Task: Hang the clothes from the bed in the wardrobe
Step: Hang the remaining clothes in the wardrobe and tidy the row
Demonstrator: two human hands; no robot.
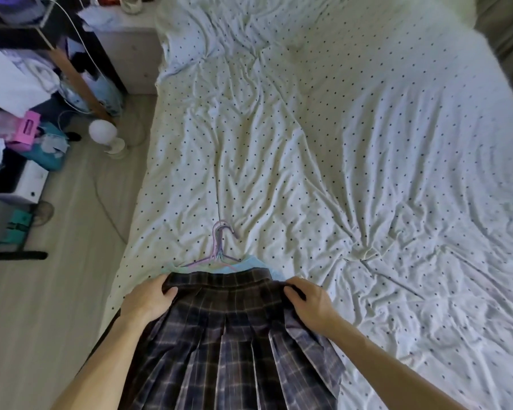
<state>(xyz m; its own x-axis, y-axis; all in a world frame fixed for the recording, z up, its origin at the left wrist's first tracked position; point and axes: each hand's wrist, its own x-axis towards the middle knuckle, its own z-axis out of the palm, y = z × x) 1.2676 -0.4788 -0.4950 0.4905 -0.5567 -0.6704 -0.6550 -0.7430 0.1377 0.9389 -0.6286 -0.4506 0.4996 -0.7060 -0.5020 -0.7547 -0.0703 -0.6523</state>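
Note:
A dark plaid pleated skirt (228, 335) lies over the near edge of the bed (367, 173), its waistband pointing away from me. My left hand (151, 297) grips the left end of the waistband. At the right end, my right hand (307, 300) grips it too. Just beyond the waistband lie pastel hangers (219, 247), their hooks pointing up the bed, and a light blue garment (258, 263) lies partly under the skirt. No wardrobe is in view.
The bed has a wrinkled white sheet with dark dots and a pillow (196, 42) at the far left. Left of the bed, on the wooden floor, stand a round white lamp (104, 134), a cable, a pink box (27, 128) and cluttered shelves.

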